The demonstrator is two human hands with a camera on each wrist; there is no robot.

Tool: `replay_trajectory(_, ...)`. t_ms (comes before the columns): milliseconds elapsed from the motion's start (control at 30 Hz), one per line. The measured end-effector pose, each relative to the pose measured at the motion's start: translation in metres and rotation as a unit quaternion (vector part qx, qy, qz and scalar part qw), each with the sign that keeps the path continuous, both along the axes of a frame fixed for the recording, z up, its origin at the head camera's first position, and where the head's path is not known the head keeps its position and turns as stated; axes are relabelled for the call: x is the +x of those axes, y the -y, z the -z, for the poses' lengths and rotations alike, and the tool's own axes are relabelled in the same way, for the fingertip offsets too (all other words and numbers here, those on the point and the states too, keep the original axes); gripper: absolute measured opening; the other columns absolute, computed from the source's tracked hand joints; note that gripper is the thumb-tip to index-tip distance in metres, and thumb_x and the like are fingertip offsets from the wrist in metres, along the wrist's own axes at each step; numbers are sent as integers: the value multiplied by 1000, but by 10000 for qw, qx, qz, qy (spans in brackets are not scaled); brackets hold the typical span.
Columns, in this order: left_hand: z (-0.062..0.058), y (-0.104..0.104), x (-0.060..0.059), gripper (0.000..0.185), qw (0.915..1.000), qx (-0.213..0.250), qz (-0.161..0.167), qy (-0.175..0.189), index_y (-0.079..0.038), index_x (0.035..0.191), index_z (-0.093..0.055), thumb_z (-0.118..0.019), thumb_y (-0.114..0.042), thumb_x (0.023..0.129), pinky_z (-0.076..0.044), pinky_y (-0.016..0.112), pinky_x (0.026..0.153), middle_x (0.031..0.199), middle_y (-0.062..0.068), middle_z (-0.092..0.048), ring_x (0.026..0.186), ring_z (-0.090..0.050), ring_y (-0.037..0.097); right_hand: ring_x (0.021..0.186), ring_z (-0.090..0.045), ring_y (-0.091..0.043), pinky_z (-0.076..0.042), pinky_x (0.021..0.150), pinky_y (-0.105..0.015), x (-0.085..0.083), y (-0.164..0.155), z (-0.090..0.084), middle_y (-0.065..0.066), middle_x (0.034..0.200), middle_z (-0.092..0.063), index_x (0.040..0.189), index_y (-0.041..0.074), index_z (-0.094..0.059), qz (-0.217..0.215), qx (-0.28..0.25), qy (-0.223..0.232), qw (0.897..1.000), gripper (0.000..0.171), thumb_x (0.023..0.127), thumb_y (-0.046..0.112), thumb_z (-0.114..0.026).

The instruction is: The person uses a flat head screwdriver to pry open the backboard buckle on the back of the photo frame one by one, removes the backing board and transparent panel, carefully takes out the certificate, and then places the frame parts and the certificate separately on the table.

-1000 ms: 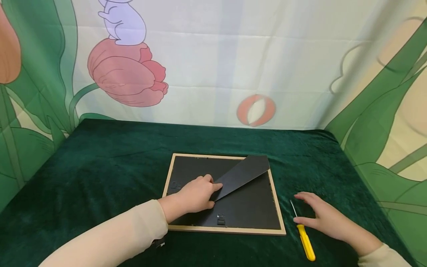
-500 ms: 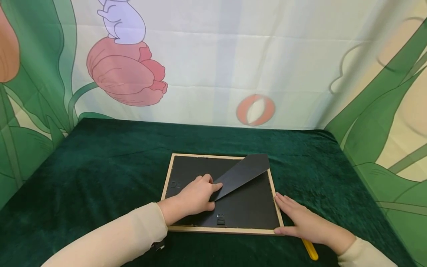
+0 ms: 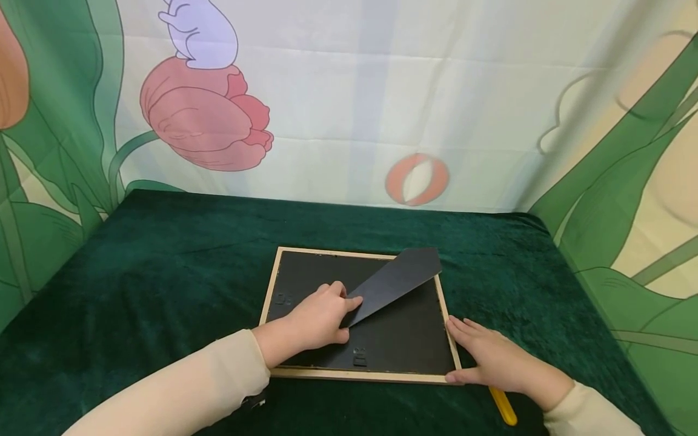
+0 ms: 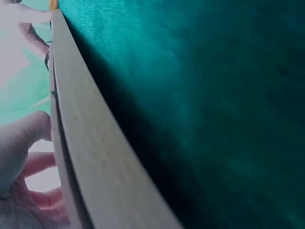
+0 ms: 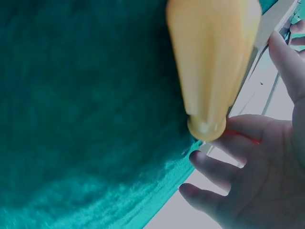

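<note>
A picture frame (image 3: 382, 376) with a light wooden rim lies face down. Its black backing (image 3: 406, 345) carries a black easel stand (image 3: 398, 281), which slants to the upper right and overhangs the rim. My left hand (image 3: 319, 318) rests on the backing at the stand's narrow end, index finger over the stand and thumb just below. Straight fingers of my right hand (image 3: 491, 360) touch the frame's right side, its thumb at the near right corner. Beneath that hand lies a screwdriver, its yellow handle (image 5: 214, 62) large in the right wrist view; its shaft is hidden.
Dark green velvet cloth (image 3: 191, 260) covers the table. A small black object (image 3: 253, 401) pokes out from under the left sleeve. Behind the table hangs a printed curtain (image 3: 327, 109) with a rabbit and flowers.
My right hand has moved left from above the screwdriver to the frame's right edge, then stayed there. The left hand keeps its place on the stand.
</note>
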State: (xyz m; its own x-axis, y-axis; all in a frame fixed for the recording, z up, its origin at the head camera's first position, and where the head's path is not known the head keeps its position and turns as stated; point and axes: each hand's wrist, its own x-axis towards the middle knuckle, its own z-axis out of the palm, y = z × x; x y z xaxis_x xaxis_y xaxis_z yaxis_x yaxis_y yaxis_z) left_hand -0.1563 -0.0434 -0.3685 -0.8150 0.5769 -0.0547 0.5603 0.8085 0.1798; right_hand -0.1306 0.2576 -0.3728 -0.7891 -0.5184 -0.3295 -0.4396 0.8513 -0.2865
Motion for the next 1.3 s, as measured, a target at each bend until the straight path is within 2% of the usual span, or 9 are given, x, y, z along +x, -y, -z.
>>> replay_trajectory(200, 3, -1, 0, 55, 9998, -131, 96, -79, -12, 122, -46, -64, -28, 72, -39, 23, 59, 102, 11, -47, 76, -40, 18, 123, -16, -33, -24, 91, -51, -1, 2, 0, -11, 139, -13, 133, 3, -22, -17, -153, 218, 9996, 91, 69, 61, -50)
replay_trajectory(467, 5, 7, -4, 57, 9979, 436, -97, 464, -18, 124, -44, -65, -25, 71, -35, 22, 54, 101, 6, -45, 73, -39, 14, 122, -22, -31, -27, 89, -51, -4, 9, -6, -8, 138, -17, 133, 6, -25, -81, 436, 49, 9990, 94, 64, 66, -49)
replay_trajectory(533, 4, 7, -3, 58, 9984, 390, -81, 410, -17, 125, -43, -65, -26, 71, -35, 22, 54, 101, 6, -45, 73, -38, 15, 121, -23, -31, -28, 89, -51, -5, 10, -6, -8, 138, -17, 132, 6, -26, -105, 496, 33, 9987, 94, 64, 66, -49)
replay_trajectory(633, 1, 6, -1, 56, 9998, 181, 54, 41, -15, 124, -45, -63, -26, 72, -36, 22, 54, 100, 8, -45, 74, -38, 16, 122, -22, -30, -27, 90, -49, -6, 10, -7, -8, 139, -15, 133, 5, -24, -121, 448, 89, 9989, 95, 64, 66, -49)
replay_trajectory(733, -8, 2, 0, 54, 9989, 77, 223, -407, -14, 123, -45, -61, -25, 73, -36, 23, 54, 100, 10, -44, 74, -36, 18, 122, -22, -30, -27, 91, -49, -7, 11, -8, -11, 139, -14, 132, 3, -24, -143, 446, 131, 9988, 96, 64, 65, -51)
replay_trajectory(833, -18, -1, 2, 53, 9977, 156, 288, -597, -13, 123, -46, -61, -23, 74, -35, 23, 54, 100, 10, -44, 74, -36, 18, 122, -22, -30, -27, 91, -49, -7, 11, -9, -11, 138, -15, 132, 2, -24, -136, 541, 133, 9984, 97, 63, 65, -51)
replay_trajectory(933, -20, -2, 3, 54, 9986, 196, 225, -448, -14, 124, -44, -61, -24, 74, -35, 22, 54, 100, 10, -44, 75, -36, 17, 122, -22, -30, -28, 91, -48, -6, 10, -9, -12, 139, -14, 132, 1, -24, -107, 490, 196, 9985, 97, 64, 64, -52)
replay_trajectory(1067, -12, 2, 4, 55, 9996, 174, 83, -206, -15, 125, -44, -62, -25, 74, -36, 21, 55, 101, 9, -44, 76, -38, 17, 122, -21, -31, -28, 90, -48, -3, 6, -7, -11, 139, -12, 132, 2, -23, -144, 333, 249, 9990, 94, 66, 63, -51)
replay_trajectory(1300, -5, 16, 5, 55, 9995, 234, -95, -178, -16, 124, -45, -62, -26, 73, -36, 23, 59, 102, 8, -45, 78, -40, 17, 120, -24, -32, -29, 90, -48, -5, 6, -6, -12, 138, -16, 133, 4, -23, -227, 311, 55, 9992, 95, 65, 64, -52)
